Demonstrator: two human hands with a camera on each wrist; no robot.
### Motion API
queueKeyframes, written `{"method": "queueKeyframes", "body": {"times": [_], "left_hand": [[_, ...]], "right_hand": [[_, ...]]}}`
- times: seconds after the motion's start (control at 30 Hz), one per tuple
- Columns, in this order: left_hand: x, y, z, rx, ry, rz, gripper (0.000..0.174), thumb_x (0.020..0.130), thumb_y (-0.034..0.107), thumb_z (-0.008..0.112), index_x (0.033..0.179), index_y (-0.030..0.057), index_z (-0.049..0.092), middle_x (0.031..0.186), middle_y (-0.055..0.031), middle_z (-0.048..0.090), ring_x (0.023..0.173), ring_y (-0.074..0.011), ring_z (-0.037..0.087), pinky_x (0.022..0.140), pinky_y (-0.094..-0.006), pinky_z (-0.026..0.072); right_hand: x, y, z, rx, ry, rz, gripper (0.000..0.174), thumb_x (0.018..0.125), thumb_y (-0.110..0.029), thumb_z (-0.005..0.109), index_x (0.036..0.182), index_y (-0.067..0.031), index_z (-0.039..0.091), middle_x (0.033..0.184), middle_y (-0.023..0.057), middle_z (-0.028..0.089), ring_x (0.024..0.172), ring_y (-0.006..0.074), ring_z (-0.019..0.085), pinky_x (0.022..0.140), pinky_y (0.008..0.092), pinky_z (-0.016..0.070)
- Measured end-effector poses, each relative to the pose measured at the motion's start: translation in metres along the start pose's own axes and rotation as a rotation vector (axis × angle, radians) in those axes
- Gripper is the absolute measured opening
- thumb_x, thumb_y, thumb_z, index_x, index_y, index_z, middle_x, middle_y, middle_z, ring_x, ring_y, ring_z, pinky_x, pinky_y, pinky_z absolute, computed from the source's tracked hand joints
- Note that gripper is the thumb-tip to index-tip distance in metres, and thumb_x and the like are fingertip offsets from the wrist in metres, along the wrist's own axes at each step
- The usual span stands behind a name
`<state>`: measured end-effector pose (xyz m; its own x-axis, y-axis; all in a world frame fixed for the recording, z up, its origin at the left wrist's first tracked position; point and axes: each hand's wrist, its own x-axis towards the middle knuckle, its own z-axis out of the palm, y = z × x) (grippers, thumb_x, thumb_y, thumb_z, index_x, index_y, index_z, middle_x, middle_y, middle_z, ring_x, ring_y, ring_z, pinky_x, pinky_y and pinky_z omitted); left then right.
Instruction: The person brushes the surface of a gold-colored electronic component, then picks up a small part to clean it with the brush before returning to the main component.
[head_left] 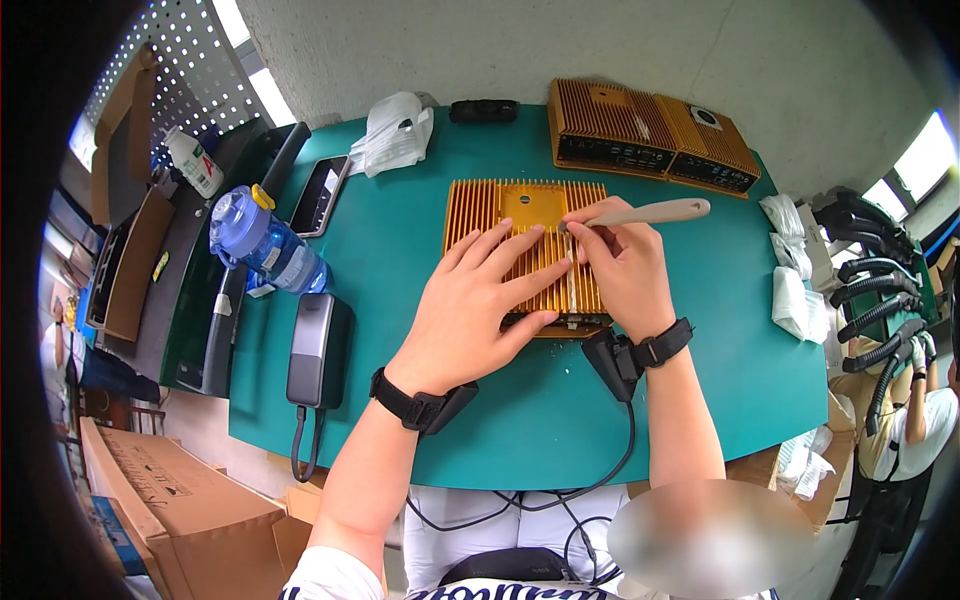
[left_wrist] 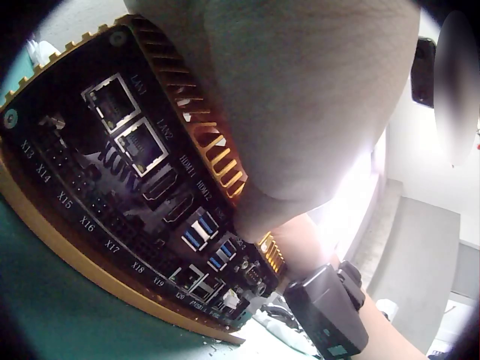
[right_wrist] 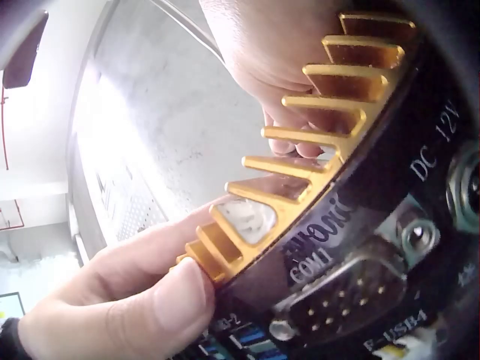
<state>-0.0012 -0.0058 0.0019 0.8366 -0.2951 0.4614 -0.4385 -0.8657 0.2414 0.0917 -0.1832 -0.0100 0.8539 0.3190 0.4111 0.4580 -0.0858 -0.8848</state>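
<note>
A gold computer case with fins [head_left: 470,205] lies on the green table [head_left: 400,230], right in front of the person. Its fins point up, and the side with the plug holes faces the person. The left hand [head_left: 465,312] is spread out over the fins, with its thumb at the near edge. The right hand [head_left: 630,272] pinches a tool with a pale handle [head_left: 665,212] (it looks a bit like a small brush, but I cannot be sure). The tip of the tool is down by the fins, near the flat gold patch.

White stuff [right_wrist: 251,219] sits in one long slot between two fins, so that slot is not all gold. Most of the other slots that show look plain gold. The ones under the fingers are hidden, so I cannot tell how they look. Small white crumbs [head_left: 567,372] lie on the table, just beside the near side of the case. The top with the fins is on the case.

At the back, two more gold computers, one [head_left: 610,115] beside the other [head_left: 705,140], sit well apart from the hands. On the person's left are a blue water bottle [head_left: 265,240], a phone [head_left: 320,195] and a crumpled plastic bag [head_left: 395,135].
</note>
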Motion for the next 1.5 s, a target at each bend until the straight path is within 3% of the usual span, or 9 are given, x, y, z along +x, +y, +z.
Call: {"method": "queueKeyframes", "body": {"times": [0.2,0.47,0.97,1.5], "left_hand": [[0.0001,-0.0009,0.0006,0.004,-0.004,0.003,0.046,0.086,0.032,0.069,0.131,0.0241,0.065,0.141,-0.0112,0.054,0.132,-0.0355,0.047,0.110,-0.0477,0.0371],[0.0001,-0.0013,0.0006,0.003,-0.008,0.003,0.046,0.086,0.032,0.069,0.131,0.0233,0.065,0.141,-0.0116,0.055,0.132,-0.0355,0.047,0.110,-0.0475,0.0369],[0.0004,-0.0007,0.0004,-0.003,0.002,0.004,0.046,0.086,0.032,0.069,0.131,0.0227,0.065,0.140,-0.0119,0.055,0.132,-0.0357,0.047,0.110,-0.0477,0.0371],[0.0001,-0.0009,0.0008,0.003,-0.005,0.003,0.046,0.086,0.032,0.069,0.131,0.0234,0.065,0.140,-0.0116,0.055,0.132,-0.0355,0.047,0.110,-0.0476,0.0369]], "right_hand": [[0.0001,-0.0009,0.0013,0.023,0.001,0.005,0.005,0.092,0.004,0.060,0.095,0.0069,0.063,0.085,0.0070,0.059,0.066,0.0126,0.056,0.063,0.0261,0.0481],[0.0016,-0.0010,-0.0001,-0.009,0.026,0.051,0.008,0.093,0.001,0.061,0.098,0.0049,0.066,0.077,0.0067,0.063,0.064,0.0109,0.056,0.061,0.0258,0.0477],[0.0019,0.0041,0.0013,0.014,0.046,-0.023,0.008,0.090,0.003,0.063,0.096,0.0053,0.068,0.078,0.0063,0.064,0.064,0.0103,0.056,0.059,0.0248,0.0462],[0.0034,0.0018,0.0006,0.014,0.046,0.050,0.009,0.091,0.002,0.063,0.097,0.0058,0.068,0.080,0.0074,0.067,0.064,0.0107,0.057,0.059,0.0249,0.0468]]}}
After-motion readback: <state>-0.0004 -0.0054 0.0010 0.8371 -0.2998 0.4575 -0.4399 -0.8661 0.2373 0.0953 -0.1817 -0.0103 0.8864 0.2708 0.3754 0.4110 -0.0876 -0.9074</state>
